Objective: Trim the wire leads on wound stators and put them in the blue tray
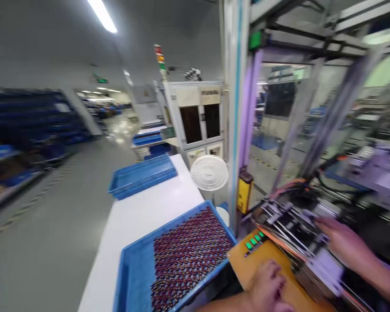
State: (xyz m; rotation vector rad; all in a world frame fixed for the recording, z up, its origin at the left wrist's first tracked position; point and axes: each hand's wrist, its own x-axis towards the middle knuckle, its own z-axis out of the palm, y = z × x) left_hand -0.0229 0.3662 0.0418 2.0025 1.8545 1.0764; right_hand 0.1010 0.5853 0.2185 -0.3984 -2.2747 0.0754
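Observation:
My left hand [269, 284] rests on an orange-brown panel [256, 264], its fingers curled loosely; the blur hides whether it holds anything. Just beyond it on the panel is a row of small green lit buttons [254, 241]. My right hand [339, 240] reaches into the machine onto a dark metal fixture with rails [290, 221], fingers stretched toward it and blurred. To the left of the panel lies a blue tray [134, 271] holding several small dark red and purple parts [190, 253].
A white table [139, 212] carries a second blue tray [143, 175] further back. A white round fan [209, 172] and a yellow box [245, 190] stand by the machine's aluminium frame post [235, 108]. Grey floor aisle lies on the left, with blue shelving beyond.

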